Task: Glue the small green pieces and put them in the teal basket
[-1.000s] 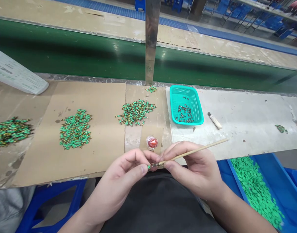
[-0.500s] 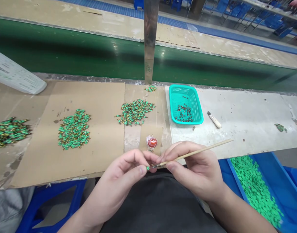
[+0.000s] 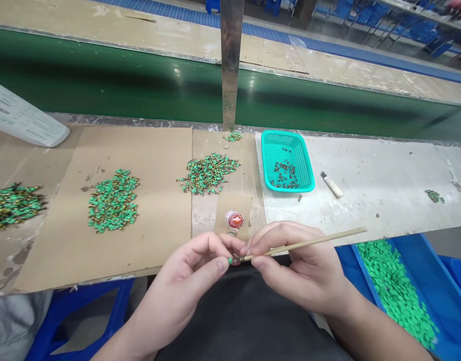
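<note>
So, left-hand grip (image 3: 192, 278) is pinched almost closed, thumb against fingers, with a small green piece (image 3: 230, 261) caught right at the thumb tip. Only a bit of the piece sticks out on the side facing the right hand; the rest sits behind the fingers, so can't tell its full shape.

Right-hand grip (image 3: 301, 273) is closed pen-style on a thin paintbrush (image 3: 313, 241), thumb below, fingers above, held low near the ferrule. Handle slants up to the right past the knuckles. Brush tip points left at the green piece; too small to tell whether they touch. Fingers of the two hands meet just above the tip.

Looks: visible part of the piece is bright green, tiny. Brush handle is plain pale wood, tip end dark.

Just beyond the hands on the bench (image 3: 365, 155): a round red-topped item (image 3: 236, 220), glossy, pale crust around its edge. Past it, a loose heap of green-and-gold pieces (image 3: 208, 173). A denser heap (image 3: 113, 201) lies left on a cardboard sheet (image 3: 158, 215). Right of the middle heap, a teal basket (image 3: 310, 168) with small dark pieces (image 3: 285, 175) in it, and beside that a flat brush (image 3: 332, 185), pale handle, dark end.
</note>
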{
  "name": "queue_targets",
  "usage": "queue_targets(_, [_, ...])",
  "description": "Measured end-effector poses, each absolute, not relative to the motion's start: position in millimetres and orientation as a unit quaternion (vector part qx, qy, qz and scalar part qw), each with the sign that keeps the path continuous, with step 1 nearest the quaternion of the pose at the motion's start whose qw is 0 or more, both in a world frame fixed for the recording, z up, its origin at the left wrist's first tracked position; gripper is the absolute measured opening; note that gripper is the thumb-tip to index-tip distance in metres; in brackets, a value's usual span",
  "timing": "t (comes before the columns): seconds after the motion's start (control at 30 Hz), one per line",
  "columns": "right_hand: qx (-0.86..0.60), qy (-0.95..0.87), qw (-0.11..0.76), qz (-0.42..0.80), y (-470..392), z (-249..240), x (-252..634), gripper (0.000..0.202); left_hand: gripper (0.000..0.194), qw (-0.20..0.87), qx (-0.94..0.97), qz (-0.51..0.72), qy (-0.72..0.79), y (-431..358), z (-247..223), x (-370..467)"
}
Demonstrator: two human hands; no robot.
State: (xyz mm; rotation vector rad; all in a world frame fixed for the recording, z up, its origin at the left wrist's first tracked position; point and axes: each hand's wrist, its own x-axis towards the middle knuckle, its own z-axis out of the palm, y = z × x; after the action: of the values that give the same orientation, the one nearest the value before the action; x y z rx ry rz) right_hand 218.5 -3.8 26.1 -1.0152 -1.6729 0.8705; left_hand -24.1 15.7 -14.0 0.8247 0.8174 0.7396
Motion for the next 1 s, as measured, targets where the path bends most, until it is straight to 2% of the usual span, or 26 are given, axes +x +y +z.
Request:
queue_targets(0.27, [-0.401, -0.737, 0.463, 0.285, -4.9, 25.6, 214.5, 0.019, 0.031, 0.767, 0.368, 0.336, 0.404, 14.0, -13.2, -22.5])
queue_targets(1.0, [-0.41, -0.639, 0.527, 0.382, -5.9, 24.8, 213.1, 0.022, 0.025, 0.801, 0.338, 0.334, 0.364, 18.2, -5.1, -23.7])
